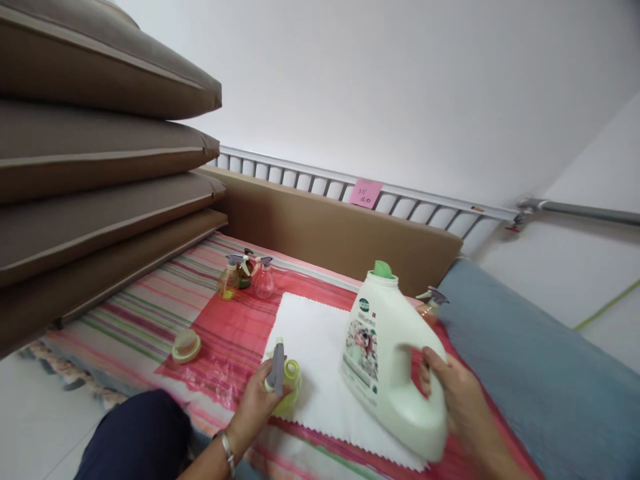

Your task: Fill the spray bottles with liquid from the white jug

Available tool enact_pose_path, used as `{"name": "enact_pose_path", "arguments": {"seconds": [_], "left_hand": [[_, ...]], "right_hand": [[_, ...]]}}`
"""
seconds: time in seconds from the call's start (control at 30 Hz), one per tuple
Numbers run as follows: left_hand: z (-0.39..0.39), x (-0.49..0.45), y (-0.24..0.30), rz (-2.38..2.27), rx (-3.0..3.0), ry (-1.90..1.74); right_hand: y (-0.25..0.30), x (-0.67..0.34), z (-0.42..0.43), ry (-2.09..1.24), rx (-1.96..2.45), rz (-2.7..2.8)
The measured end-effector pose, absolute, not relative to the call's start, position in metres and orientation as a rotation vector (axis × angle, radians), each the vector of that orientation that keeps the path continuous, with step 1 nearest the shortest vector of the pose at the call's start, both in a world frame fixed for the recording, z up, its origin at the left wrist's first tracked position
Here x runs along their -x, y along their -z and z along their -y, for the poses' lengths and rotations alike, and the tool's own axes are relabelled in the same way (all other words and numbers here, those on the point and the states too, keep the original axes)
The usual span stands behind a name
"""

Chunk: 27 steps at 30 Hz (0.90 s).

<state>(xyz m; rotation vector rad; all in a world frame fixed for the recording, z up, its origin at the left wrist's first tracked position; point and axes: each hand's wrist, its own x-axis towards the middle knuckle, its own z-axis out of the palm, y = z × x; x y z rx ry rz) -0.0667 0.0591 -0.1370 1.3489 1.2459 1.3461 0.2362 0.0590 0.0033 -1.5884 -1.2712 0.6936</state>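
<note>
My right hand (463, 400) is wrapped round the handle of a large pale-green detergent jug (390, 353) with a green cap, standing tilted on a white cloth (315, 347). My left hand (257, 400) grips a small yellow-green spray bottle (290, 387) and a grey sprayer head (277, 367) at the cloth's near left edge. The bottle's neck is open at the top.
Small spray bottles (245, 275) stand together at the far side of a striped mat (145, 313) with a red plastic sheet (240, 327). Another sprayer (431, 301) sits behind the jug. A yellow lid (186, 346) lies left. Stacked brown cushions (100, 167) rise on the left, a blue mattress (520, 360) on the right.
</note>
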Motion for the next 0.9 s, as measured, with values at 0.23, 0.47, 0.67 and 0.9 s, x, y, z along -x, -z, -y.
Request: {"name": "enact_pose_path", "arguments": {"seconds": [0.23, 0.47, 0.67, 0.9], "left_hand": [[-0.056, 0.069, 0.126, -1.269, -1.303, -1.306], [-0.057, 0.067, 0.126, -1.306, -1.338, -1.285], [-0.056, 0.065, 0.127, -1.3, -1.34, -1.285], [-0.057, 0.063, 0.129, -1.252, -1.369, -1.296]], "right_hand": [[0.073, -0.215, -0.07, -0.398, 1.634, 1.029], [0.091, -0.223, -0.064, -0.46, 1.715, 1.054], [0.068, -0.219, -0.034, -0.22, 1.639, 0.967], [0.056, -0.104, -0.022, -0.458, 1.459, 1.817]]}}
